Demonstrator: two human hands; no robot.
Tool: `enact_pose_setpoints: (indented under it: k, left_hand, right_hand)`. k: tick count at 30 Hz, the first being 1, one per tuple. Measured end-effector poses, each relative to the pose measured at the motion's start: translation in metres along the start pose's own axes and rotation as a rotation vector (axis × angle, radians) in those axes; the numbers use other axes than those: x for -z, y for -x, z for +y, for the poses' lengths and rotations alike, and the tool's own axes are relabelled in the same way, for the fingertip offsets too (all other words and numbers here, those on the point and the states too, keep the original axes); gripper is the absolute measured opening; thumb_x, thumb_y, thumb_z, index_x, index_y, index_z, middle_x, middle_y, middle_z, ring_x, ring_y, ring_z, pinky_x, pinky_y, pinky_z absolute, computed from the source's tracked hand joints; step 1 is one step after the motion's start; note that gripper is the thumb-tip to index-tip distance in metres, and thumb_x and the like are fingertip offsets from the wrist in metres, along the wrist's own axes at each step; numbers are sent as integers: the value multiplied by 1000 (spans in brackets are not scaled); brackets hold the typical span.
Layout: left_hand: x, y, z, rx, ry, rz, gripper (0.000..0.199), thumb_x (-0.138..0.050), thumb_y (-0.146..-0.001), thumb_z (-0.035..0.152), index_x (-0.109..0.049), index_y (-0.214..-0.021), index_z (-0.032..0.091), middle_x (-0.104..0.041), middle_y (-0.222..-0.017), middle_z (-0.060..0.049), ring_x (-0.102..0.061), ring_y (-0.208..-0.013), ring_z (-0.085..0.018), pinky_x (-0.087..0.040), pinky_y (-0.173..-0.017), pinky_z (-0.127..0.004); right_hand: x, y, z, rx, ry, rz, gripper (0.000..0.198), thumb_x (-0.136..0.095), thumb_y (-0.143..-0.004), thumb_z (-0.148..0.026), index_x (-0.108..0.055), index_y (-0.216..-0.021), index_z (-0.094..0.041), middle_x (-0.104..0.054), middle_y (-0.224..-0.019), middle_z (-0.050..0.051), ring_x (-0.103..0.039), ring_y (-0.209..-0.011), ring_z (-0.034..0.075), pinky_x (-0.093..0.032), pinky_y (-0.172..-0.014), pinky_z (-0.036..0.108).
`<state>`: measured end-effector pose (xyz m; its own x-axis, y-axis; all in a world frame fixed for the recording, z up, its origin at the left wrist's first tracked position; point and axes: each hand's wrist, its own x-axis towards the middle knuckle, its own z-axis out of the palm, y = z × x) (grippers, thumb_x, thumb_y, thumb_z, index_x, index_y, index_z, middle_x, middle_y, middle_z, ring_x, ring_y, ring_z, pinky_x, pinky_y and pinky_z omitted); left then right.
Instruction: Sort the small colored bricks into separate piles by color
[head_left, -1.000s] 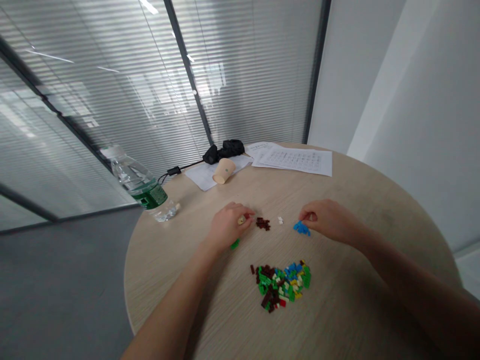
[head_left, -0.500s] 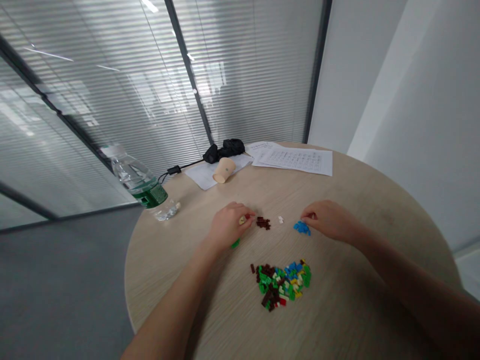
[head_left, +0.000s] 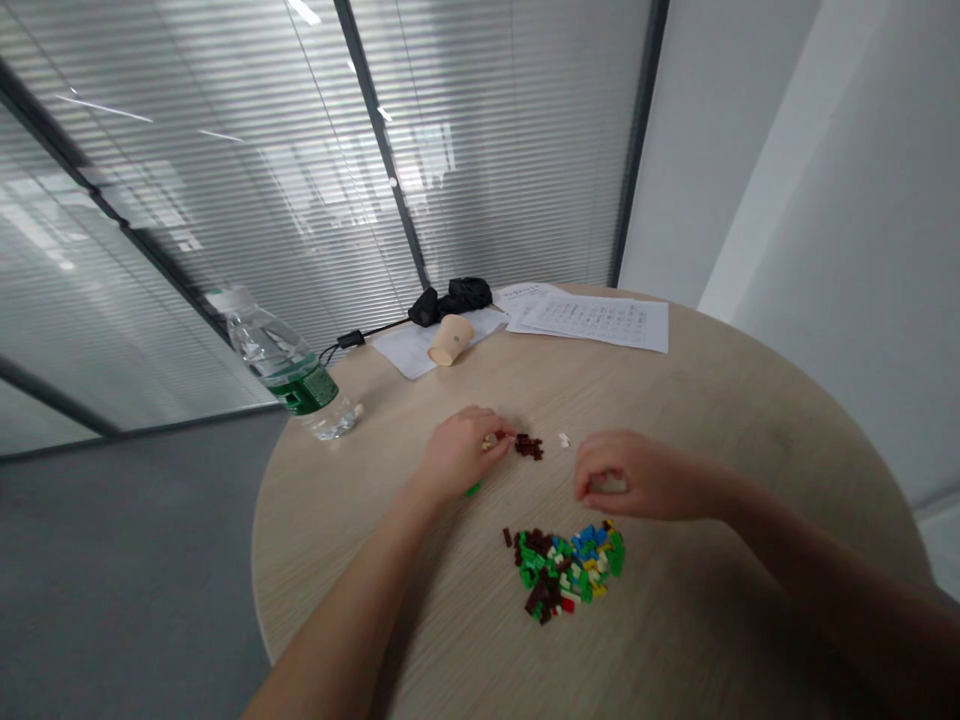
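Note:
My left hand (head_left: 463,452) rests on the table, thumb and fingers drawn together beside a small pile of dark brown toy bricks (head_left: 529,447). Whatever is between those fingertips is hidden. Pale yellow bricks (head_left: 488,442) show partly behind the fingers, and a green brick (head_left: 472,489) peeks out below the palm. Between the blue brick spot, now covered, and the mixed pile is my right hand (head_left: 626,474). Its thumb and fingers curl into a closed ring with no brick visible. Nearer me lies the mixed pile of toy bricks (head_left: 564,570) in brown, green, blue, yellow, cream and red.
White bricks (head_left: 564,440) lie between the hands. At the back are printed sheets (head_left: 600,320), a tipped paper cup (head_left: 451,340) and a black bundle (head_left: 465,295) with a cord. A water bottle (head_left: 304,385) stands near the left edge of the round wooden table (head_left: 712,390).
My right hand has come away from the blue bricks, toward me and slightly left, and now hides them. My left hand has barely moved; the red brick by its fingers is mostly hidden now.

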<state>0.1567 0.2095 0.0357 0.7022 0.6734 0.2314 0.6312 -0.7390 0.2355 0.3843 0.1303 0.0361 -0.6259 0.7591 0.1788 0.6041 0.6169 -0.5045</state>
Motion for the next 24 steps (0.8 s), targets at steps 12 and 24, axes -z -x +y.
enact_pose_setpoints:
  k: [12,24]
  left_hand:
    - [5,1,7,29,44,13,18,-50,-84,25,-67,-88,21,-66,-84,-1,-56,-70,-13,-42,-65,-25]
    - [7,0,14,104,460,34,21,-51,-83,30,-67,-83,17,-66,-74,0,-49,-59,-9,-37,-55,-21]
  right_hand:
    - [-11,0,-8,35,-53,-178,13,-56,-74,-9,-67,-73,-15,-64,-73,3,-58,-73,14,-44,-72,26]
    - [-5,-5,-5,-107,-32,94,17,-50,-85,-24,-64,-83,-16,-61,-74,2,-53,-66,12,-40,-63,24]
